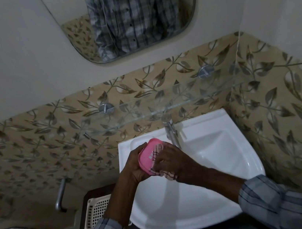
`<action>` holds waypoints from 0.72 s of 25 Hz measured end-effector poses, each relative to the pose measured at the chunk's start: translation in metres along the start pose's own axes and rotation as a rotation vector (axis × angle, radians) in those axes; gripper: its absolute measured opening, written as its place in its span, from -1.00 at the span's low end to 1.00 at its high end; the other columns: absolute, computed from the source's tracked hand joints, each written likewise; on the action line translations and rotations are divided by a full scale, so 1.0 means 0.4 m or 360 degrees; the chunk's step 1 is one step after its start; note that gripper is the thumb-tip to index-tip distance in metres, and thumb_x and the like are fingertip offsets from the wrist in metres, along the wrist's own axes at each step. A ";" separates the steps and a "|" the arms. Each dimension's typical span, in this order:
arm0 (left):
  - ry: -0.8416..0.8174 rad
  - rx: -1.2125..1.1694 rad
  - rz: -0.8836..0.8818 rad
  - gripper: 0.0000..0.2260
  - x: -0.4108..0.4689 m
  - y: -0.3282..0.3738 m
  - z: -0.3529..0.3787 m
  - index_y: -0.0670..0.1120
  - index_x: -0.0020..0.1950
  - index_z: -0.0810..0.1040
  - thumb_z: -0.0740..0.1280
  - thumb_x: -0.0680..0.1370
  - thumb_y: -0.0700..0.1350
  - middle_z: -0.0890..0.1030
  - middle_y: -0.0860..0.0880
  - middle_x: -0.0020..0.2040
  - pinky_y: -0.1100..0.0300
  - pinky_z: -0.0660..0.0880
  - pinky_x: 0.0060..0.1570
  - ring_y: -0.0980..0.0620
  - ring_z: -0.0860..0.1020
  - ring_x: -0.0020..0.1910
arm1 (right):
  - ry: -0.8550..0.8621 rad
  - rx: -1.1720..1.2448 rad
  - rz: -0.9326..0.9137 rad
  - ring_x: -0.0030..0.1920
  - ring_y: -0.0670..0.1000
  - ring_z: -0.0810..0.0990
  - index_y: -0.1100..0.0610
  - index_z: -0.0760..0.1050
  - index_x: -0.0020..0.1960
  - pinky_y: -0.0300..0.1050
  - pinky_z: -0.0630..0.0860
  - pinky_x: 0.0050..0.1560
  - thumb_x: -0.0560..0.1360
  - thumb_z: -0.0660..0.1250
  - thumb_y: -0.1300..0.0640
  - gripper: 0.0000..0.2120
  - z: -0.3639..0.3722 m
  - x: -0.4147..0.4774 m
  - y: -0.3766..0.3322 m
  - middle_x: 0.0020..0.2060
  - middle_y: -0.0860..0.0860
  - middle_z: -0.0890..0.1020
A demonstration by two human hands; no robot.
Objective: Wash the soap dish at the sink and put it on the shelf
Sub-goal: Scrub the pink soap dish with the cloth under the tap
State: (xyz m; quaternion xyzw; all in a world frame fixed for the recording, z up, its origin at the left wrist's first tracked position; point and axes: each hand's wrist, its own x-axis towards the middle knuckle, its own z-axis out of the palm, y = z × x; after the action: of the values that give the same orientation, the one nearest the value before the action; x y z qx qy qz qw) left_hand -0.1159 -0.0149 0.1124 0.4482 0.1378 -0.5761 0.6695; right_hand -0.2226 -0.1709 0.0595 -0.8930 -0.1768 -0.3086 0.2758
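I hold the pink oval plastic soap dish [150,155] above the left side of the glossy white ceramic corner sink [210,164], near the chrome tap [171,130]. My left hand [136,166] wraps its fingers around the dish's edge. My right hand [168,160] presses a checked cloth [169,176] against the dish's face, fingers closed on the fabric. The clear glass shelf [164,108] spans the leaf-patterned tiles above.

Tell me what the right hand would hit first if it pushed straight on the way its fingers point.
The right hand, holding a checked cloth, points at the pink soap dish and already presses on it.
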 end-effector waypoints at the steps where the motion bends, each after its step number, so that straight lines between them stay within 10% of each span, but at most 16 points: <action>1: -0.0009 0.0001 -0.0008 -0.58 -0.002 -0.004 0.003 -0.21 0.18 0.55 0.26 0.52 0.09 0.60 -0.26 -0.02 -0.07 0.61 -0.14 -0.22 0.54 -0.08 | -0.0003 -0.0028 0.0009 0.08 0.11 0.59 0.10 0.65 0.01 0.18 0.29 0.39 0.59 0.20 0.15 -0.77 0.003 0.002 -0.002 -0.04 0.07 0.67; 18: 0.0005 0.0023 0.0084 -0.49 0.028 -0.007 -0.028 -0.22 0.32 0.46 0.25 0.54 0.13 0.60 -0.30 0.04 -0.09 0.62 -0.15 -0.24 0.57 -0.04 | -0.0132 -0.0080 -0.0009 0.00 0.11 0.60 0.13 0.65 0.01 0.07 0.42 0.28 0.42 0.36 0.27 -0.80 -0.001 -0.004 0.017 -0.06 0.08 0.69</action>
State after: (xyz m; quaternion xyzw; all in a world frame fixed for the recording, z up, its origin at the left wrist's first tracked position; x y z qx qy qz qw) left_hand -0.1116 -0.0133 0.0970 0.4573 0.1229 -0.5584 0.6811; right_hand -0.2207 -0.1765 0.0561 -0.9112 -0.1827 -0.2764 0.2447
